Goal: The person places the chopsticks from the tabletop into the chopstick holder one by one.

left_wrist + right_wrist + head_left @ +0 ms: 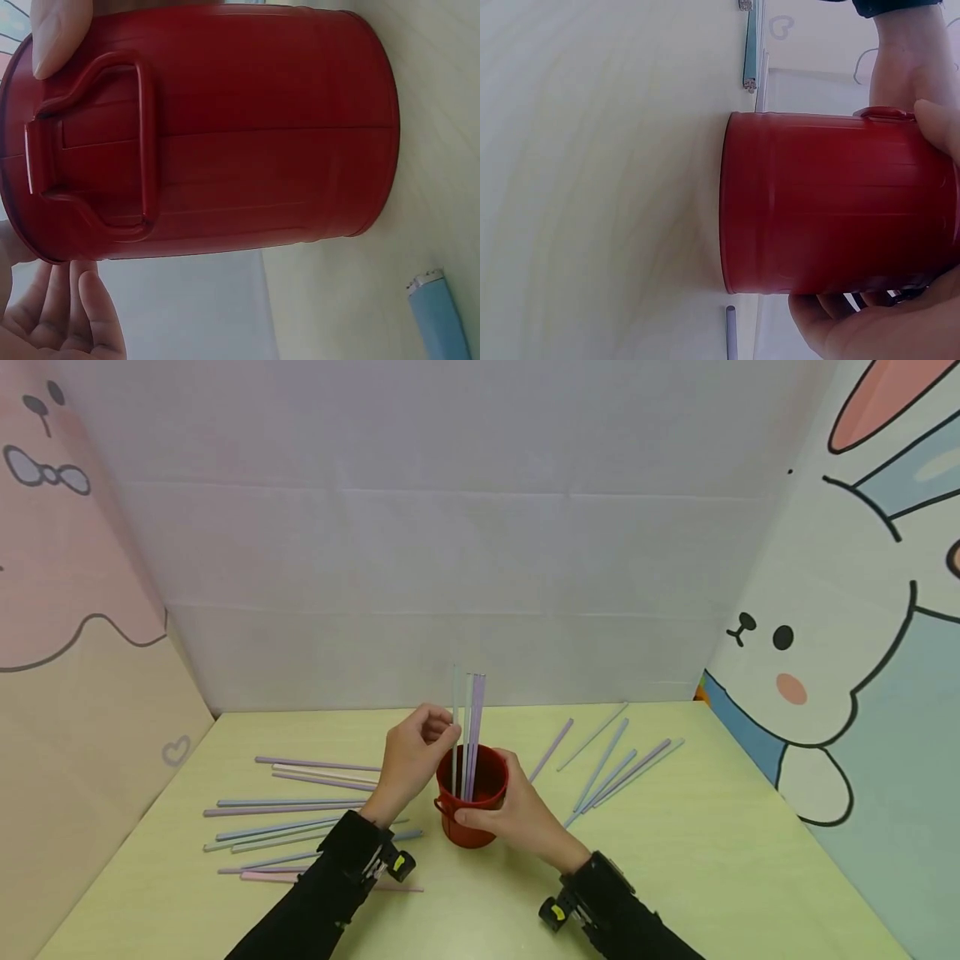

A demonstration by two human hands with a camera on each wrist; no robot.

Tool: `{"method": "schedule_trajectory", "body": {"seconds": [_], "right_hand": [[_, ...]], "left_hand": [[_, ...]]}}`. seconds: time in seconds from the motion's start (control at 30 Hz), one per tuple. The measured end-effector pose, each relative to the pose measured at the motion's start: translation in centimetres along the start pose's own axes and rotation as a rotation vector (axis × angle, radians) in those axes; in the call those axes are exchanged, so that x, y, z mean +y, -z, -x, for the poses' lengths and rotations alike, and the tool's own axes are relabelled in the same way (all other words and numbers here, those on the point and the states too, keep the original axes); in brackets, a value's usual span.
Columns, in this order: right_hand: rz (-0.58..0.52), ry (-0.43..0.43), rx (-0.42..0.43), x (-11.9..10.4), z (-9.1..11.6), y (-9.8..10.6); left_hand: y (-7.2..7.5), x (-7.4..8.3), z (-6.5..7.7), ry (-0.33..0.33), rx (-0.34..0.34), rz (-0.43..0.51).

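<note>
A small red bucket (468, 837) with a side handle (148, 150) stands upright on the table. My right hand (525, 818) grips it from the right, thumb across the near side near the rim and fingers around the far side. At the left of the rim, my left hand (412, 756) pinches a thin pale green stick (454, 689) that stands upright with its lower end inside the bucket. Beside it, a whitish stick (468, 702) and purple sticks (477, 710) lean together in the bucket. Their lower ends are hidden by its wall.
Several purple, blue, green and pink sticks (285, 812) lie roughly sideways on the pale yellow table (675, 877) at the left, partly under my left forearm. More sticks (600, 777) lie slanted at the right. A white backdrop (450, 552) rises behind the table, with cartoon-printed panels on both sides.
</note>
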State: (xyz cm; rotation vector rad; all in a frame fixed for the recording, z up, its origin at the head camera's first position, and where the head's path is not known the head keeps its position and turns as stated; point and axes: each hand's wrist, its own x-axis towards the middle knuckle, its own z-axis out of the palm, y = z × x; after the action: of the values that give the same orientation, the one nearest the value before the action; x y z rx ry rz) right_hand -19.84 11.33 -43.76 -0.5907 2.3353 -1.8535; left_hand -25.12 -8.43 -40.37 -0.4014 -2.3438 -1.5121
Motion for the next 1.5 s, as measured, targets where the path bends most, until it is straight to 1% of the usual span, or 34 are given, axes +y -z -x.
{"method": "schedule_trajectory", "body": {"seconds": [0.1,0.23,0.37,0.5,0.63,0.73,0.8,0.93,1.0,1.03,1.17,1.3,1.43,1.5], "right_hand": [[0.002,0.002,-0.001,-0.1,0.0,0.0],[0.002,0.001,-0.003,-0.2,-0.1,0.1],[0.003,-0.002,-0.006,-0.2,-0.1,0.1],[0.005,-0.003,-0.001,-0.1,-0.1,0.2],[0.005,0.006,0.0,0.0,-0.1,0.2],[0.013,0.012,-0.032,0.1,0.0,0.5],[0.047,0.019,-0.076,0.0,0.1,1.0],[0.169,-0.008,-0.142,-0.9,0.9,2.8],[0.245,-0.017,-0.147,-1.7,1.4,4.1],[0.285,-0.005,-0.142,-2.0,1.6,4.9],[0.456,0.091,-0.103,-3.0,2.3,8.2],[0.682,0.187,-0.054,-2.9,2.8,12.0],[0.932,0.263,-0.022,-1.9,3.4,16.0],[1.021,0.293,-0.017,-1.2,3.7,18.0]], "left_hand": [[0.0,-0.2,0.1,0.013,-0.016,0.002],[-0.1,-0.5,0.2,0.036,-0.058,0.007],[0.1,-0.5,0.3,0.039,-0.084,0.009],[0.5,-0.3,0.3,0.012,-0.101,-0.006],[0.9,0.2,0.5,-0.032,-0.099,-0.05],[1.4,0.6,0.8,-0.077,-0.087,-0.101],[1.9,1.0,1.1,-0.112,-0.084,-0.132],[3.1,2.0,2.2,-0.204,-0.092,-0.209],[3.8,2.4,2.8,-0.261,-0.103,-0.253],[4.1,2.7,3.1,-0.29,-0.107,-0.278],[5.2,3.3,4.6,-0.413,-0.12,-0.359],[5.9,3.6,6.1,-0.528,-0.13,-0.404],[6.2,3.7,7.6,-0.61,-0.165,-0.428],[6.1,3.7,8.4,-0.634,-0.188,-0.438]]}}
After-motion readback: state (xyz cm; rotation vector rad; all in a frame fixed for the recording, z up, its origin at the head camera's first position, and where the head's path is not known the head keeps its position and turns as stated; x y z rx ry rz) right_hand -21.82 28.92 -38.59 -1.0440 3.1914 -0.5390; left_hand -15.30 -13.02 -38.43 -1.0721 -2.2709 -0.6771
